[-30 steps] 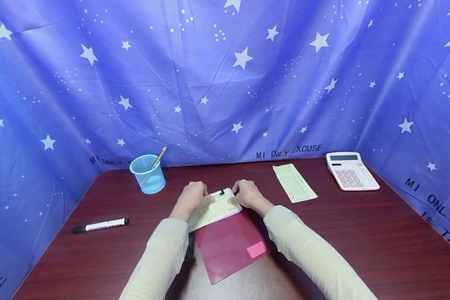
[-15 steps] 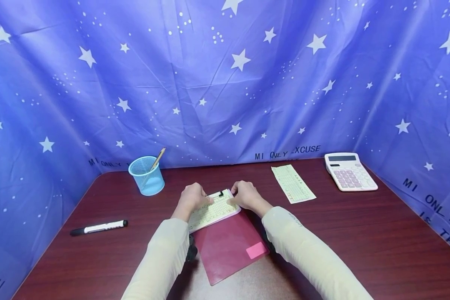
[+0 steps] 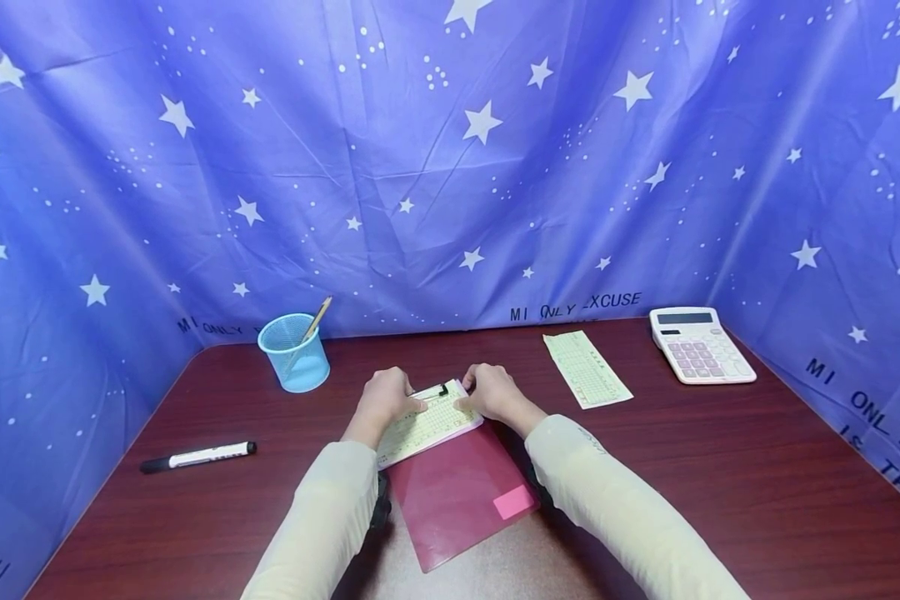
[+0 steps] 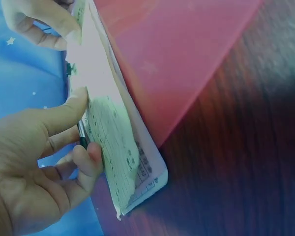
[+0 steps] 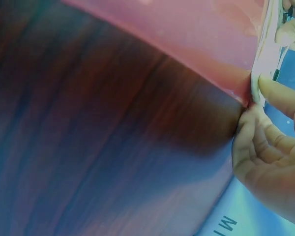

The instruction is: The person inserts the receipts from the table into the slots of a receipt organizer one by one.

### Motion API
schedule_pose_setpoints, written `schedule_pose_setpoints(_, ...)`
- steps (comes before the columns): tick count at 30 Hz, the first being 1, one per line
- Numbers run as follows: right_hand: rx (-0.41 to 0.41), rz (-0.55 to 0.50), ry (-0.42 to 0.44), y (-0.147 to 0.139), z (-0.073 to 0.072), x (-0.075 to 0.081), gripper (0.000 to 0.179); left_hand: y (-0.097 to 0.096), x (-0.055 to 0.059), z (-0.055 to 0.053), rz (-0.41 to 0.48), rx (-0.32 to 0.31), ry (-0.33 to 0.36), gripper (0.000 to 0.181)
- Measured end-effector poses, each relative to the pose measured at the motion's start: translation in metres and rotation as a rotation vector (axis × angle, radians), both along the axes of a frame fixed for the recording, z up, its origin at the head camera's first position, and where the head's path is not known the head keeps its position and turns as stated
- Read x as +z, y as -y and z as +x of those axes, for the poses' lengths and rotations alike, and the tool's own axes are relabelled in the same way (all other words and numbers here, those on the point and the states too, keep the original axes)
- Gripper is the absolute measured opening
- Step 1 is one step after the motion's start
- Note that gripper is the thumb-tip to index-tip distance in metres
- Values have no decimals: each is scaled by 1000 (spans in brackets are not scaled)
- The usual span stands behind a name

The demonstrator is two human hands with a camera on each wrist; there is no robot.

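A pad of yellowish printed forms (image 3: 431,425) lies over the upper part of a dark red folder (image 3: 457,500). A thin metal strip with dark ends (image 3: 443,389) runs along the pad's far edge, partly covered by fingers. My left hand (image 3: 384,402) pinches that far edge, thumb on top; the left wrist view shows the pad's sheets (image 4: 110,132) slightly fanned at the near end. At the pad's right end, my right hand (image 3: 497,395) pinches its corner between thumb and fingers, seen close in the right wrist view (image 5: 273,152).
A loose yellowish form (image 3: 588,368) and a white calculator (image 3: 702,346) lie at the back right. To the left are a blue mesh cup (image 3: 297,353) with a pencil (image 3: 318,317) and a black-and-white marker (image 3: 198,457). A starry blue curtain (image 3: 420,167) encloses the table (image 3: 720,467).
The head view has shifted slightly. Both hands keep their hold on the pad, and the other things stay where they were.
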State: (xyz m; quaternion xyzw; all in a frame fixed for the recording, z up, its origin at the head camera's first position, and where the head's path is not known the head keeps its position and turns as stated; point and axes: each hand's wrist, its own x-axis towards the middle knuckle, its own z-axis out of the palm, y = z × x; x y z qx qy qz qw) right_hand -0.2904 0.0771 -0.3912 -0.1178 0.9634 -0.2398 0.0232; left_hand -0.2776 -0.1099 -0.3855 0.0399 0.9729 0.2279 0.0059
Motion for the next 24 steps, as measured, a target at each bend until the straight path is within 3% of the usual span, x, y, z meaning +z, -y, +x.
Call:
schedule_pose_setpoints(4,31,20,-26,-4,1,-1,28,-1,-1,-2,-28,4,1,31)
schedule_pose_setpoints(7,59,-26,-26,-12,2,0,29,-2,-1,-2,-39,2,1,31)
schedule_pose_setpoints(13,68,-152,-2,-52,-3,20,30,-3,0,-1,-56,1,4,33)
schedule_pose_setpoints(17,20,-153,-50,-97,-8,32,29,-4,1,1,-56,-4,-6,33)
schedule_pose_setpoints(24,-171,-6,-68,-172,-3,34,41,-5,-1,-1,-72,-9,-6,32)
